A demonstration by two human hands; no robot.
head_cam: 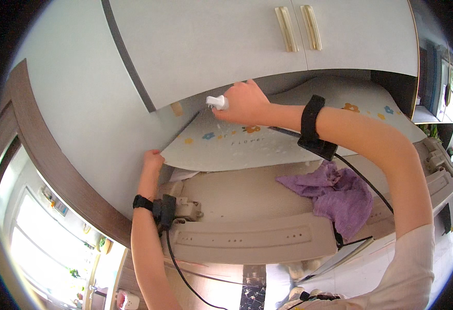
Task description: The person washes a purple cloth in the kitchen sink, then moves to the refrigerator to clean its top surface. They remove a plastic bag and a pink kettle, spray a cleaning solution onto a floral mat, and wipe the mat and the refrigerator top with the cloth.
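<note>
A pale mat (226,149) printed with orange and blue flowers and a word lies over the back of a beige plastic surface under the wall cupboards. My left hand (154,158) pinches its front left corner. Above the mat my right hand (246,102) grips a bottle with a white spray nozzle (216,102) that points left; the bottle's body is hidden by the hand. Fine droplets show around the nozzle, and whitish spots dot the mat. A crumpled purple cloth (337,195) rests on the beige surface (242,193), right of centre.
Low cupboard doors (211,46) with gold handles (287,29) overhang the mat. At the left are a wall and a brown door frame (63,155). A beige plastic clamp-like fitting (187,208) sits near my left wrist. Black cables hang from both wrist straps.
</note>
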